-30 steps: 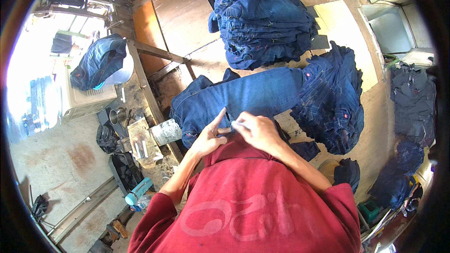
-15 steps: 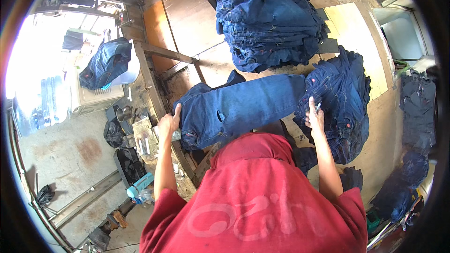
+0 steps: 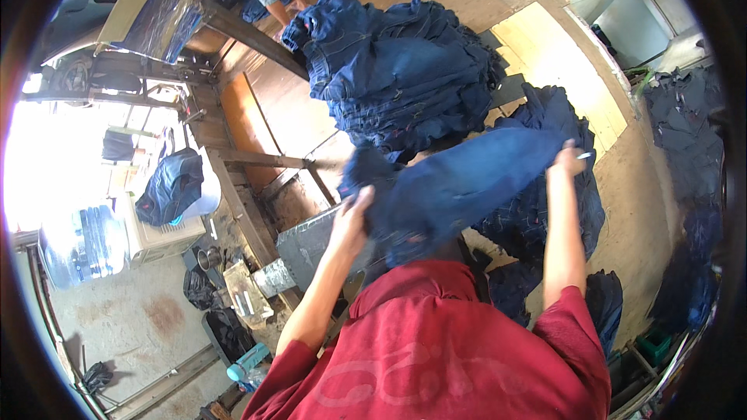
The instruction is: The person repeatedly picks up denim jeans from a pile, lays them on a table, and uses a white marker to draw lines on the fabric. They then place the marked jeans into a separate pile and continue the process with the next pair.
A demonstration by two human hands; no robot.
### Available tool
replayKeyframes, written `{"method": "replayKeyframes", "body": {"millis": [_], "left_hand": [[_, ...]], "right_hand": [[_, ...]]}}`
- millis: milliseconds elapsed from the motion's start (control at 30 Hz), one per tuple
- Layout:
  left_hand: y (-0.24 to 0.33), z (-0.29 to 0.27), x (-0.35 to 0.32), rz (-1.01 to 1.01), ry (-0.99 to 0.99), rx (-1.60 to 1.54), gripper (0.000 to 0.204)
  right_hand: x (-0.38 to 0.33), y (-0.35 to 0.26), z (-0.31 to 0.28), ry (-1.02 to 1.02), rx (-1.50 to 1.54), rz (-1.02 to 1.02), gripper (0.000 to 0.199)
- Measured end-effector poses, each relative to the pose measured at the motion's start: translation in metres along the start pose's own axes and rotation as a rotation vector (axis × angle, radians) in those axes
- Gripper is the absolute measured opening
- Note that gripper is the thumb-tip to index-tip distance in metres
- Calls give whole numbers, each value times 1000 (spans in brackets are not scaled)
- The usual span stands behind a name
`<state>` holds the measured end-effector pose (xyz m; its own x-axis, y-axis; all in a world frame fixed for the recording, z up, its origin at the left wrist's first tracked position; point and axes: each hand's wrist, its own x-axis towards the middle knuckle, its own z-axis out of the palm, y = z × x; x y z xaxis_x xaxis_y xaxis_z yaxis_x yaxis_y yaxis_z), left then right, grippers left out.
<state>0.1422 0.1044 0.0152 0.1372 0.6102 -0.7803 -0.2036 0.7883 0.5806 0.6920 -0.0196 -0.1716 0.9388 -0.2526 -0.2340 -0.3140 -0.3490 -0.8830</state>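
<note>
Both hands grip one pair of jeans (image 3: 459,187) — left hand (image 3: 352,222) at one end, right hand (image 3: 566,162) at the other — lifted above the table (image 3: 545,54).

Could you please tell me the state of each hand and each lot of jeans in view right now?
Left hand: closed on one end of the held jeans.
Right hand: closed on the other end.
Held jeans: lifted, stretched between both hands.
Stack of jeans: piled beyond the held pair.
Heap of jeans: loose, below the held pair.
</note>
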Motion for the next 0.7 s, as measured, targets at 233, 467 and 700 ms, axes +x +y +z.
{"method": "replayKeyframes", "body": {"millis": [233, 467, 700], "left_hand": [[85, 241, 45, 262, -561, -93, 39], [257, 274, 76, 750, -578, 196, 72], [317, 114, 167, 1010, 226, 1497, 69]], "right_hand": [[183, -308, -105, -65, 708, -168, 41], [159, -399, -139, -720, 67, -515, 68], [150, -176, -147, -817, -929, -560, 31]]}}
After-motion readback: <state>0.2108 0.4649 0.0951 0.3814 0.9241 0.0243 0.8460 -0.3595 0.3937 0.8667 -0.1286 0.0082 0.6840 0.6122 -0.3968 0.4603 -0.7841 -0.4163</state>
